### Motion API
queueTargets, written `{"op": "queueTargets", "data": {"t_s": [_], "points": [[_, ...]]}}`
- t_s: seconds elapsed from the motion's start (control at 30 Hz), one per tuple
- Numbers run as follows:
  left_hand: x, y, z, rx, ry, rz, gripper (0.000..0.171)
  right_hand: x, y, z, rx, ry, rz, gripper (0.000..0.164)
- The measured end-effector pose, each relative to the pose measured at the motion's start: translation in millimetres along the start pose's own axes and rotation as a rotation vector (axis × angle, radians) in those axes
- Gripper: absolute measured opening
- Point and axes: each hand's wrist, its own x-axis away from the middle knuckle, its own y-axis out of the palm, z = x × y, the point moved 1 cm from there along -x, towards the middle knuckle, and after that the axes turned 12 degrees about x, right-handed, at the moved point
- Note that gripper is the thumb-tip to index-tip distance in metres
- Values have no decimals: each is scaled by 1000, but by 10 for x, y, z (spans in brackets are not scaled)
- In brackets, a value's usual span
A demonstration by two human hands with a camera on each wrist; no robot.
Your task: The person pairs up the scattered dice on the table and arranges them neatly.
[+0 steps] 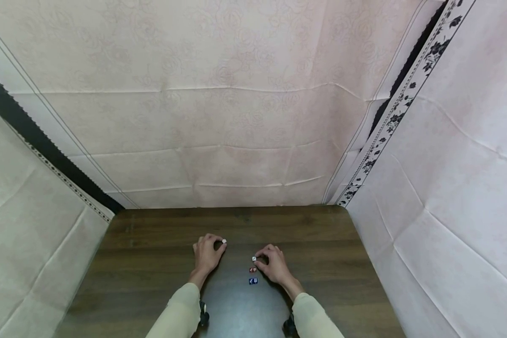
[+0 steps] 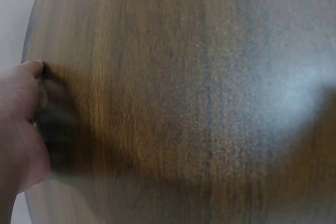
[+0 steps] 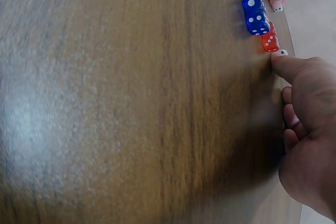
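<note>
My left hand pinches a white die between thumb and index finger. In the right wrist view, that same die shows at the fingertips near the upper right edge. My right hand holds a second white die between thumb and fingertip. Just nearer to me lie two red dice side by side, and below those a pair of blue dice with white pips. From the left wrist, my left hand appears at the left edge, its die hidden.
A brown wood-grain table carries everything. Pale patterned cloth hangs beyond the far edge, with more white cloth along the right side and the left. Light glares off the tabletop between my forearms.
</note>
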Motion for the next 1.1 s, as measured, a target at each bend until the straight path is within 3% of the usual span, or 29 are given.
{"op": "queueTargets", "data": {"t_s": [0.53, 0.83, 1.1], "points": [[45, 30, -21, 5, 63, 50, 17, 16, -2, 7, -24, -5, -17, 15], [47, -13, 23, 5, 19, 0, 19, 26, 1, 7, -22, 0, -12, 13], [57, -27, 8, -14, 18, -2, 19, 33, -29, -25, -30, -1, -13, 15]]}}
